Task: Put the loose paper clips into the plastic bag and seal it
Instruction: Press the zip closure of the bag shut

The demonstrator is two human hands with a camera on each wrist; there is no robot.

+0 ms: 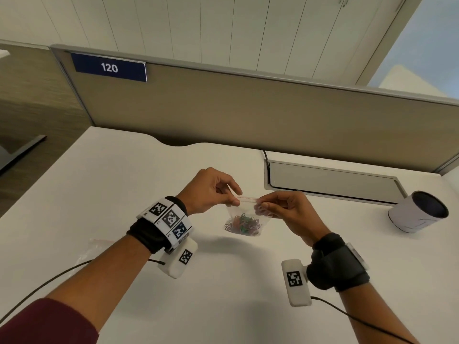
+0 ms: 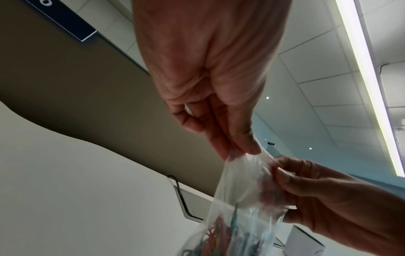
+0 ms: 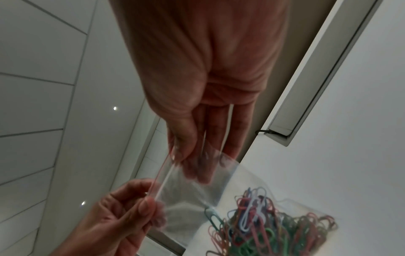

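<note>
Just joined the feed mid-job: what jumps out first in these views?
At the middle of the white desk, the left hand and right hand pinch the red-lined top edge of a small clear plastic bag, one at each end. A tangle of coloured paper clips fills its bottom. A white cup lies on its side at the desk's right.

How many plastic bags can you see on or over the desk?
2. One clear bag of paper clips is pinched at its top by both hands; another lies flat on the desk, partly hidden by the left forearm.
</note>
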